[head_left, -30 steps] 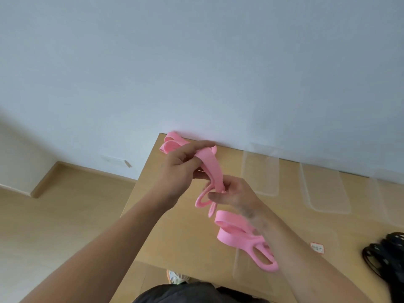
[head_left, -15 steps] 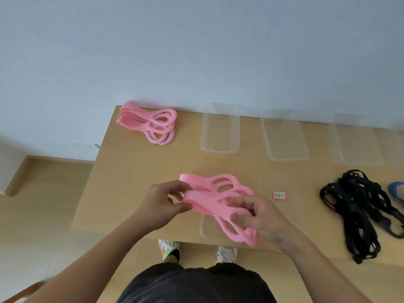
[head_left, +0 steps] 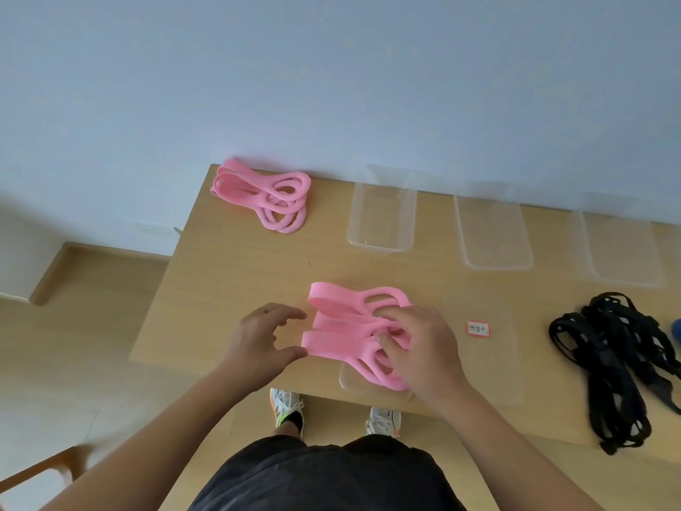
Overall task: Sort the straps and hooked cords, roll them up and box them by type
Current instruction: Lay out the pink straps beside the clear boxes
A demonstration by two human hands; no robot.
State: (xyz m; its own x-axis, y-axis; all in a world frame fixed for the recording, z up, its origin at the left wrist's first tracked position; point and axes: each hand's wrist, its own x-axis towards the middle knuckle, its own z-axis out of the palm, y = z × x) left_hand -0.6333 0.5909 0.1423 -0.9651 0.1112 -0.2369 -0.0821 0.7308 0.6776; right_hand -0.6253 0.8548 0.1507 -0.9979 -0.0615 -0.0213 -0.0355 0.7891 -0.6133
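A bundle of folded pink straps (head_left: 342, 344) lies over the left end of a clear box (head_left: 493, 385) with a red-framed label (head_left: 478, 329) at the table's front edge. My right hand (head_left: 423, 355) lies on the looped ends, its thumb and fingers pinching them. My left hand (head_left: 261, 341) hovers at the folded ends with fingers loosely curved; only its thumb tip touches the lowest strap. A second heap of pink straps (head_left: 265, 197) sits at the table's back left corner. Tangled black hooked cords (head_left: 619, 355) lie at the right.
Three clear boxes stand along the wall: one (head_left: 381, 212), another (head_left: 493, 230), a third (head_left: 622, 241). A blue object (head_left: 676, 328) peeks in at the right edge. The table's (head_left: 228, 274) left edge drops to the floor; a wooden chair (head_left: 40, 470) is at the lower left.
Both hands brought the pink straps down from near the back left corner to the labelled box at the front. My left hand has let go and drawn slightly left.
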